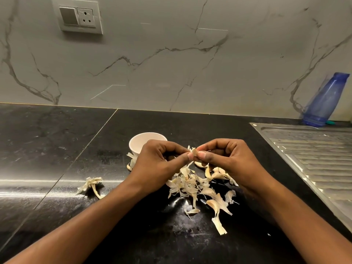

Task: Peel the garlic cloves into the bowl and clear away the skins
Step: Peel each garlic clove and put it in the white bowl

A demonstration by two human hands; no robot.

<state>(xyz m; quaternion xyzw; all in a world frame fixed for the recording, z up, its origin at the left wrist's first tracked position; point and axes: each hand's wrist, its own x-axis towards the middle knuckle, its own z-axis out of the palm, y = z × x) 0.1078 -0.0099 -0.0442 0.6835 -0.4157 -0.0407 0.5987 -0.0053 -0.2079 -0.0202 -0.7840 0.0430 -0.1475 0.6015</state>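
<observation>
Both hands meet above the black counter, pinching one garlic clove [194, 151] with papery skin sticking up from it. My left hand [156, 164] pinches it from the left, my right hand [226, 159] from the right, fingers curled. A small white bowl [140, 142] stands just behind my left hand, partly hidden by it; its inside is not visible enough to tell its contents. A heap of loose skins [190, 184] lies under the hands. Unpeeled cloves [217, 175] lie at the heap's right side, near my right wrist.
A garlic stem with husk [92, 184] lies apart to the left. Another clove [130, 165] sits by the bowl's base. A steel sink drainboard [312, 159] fills the right side, with a blue bottle [323, 101] against the marble wall behind it.
</observation>
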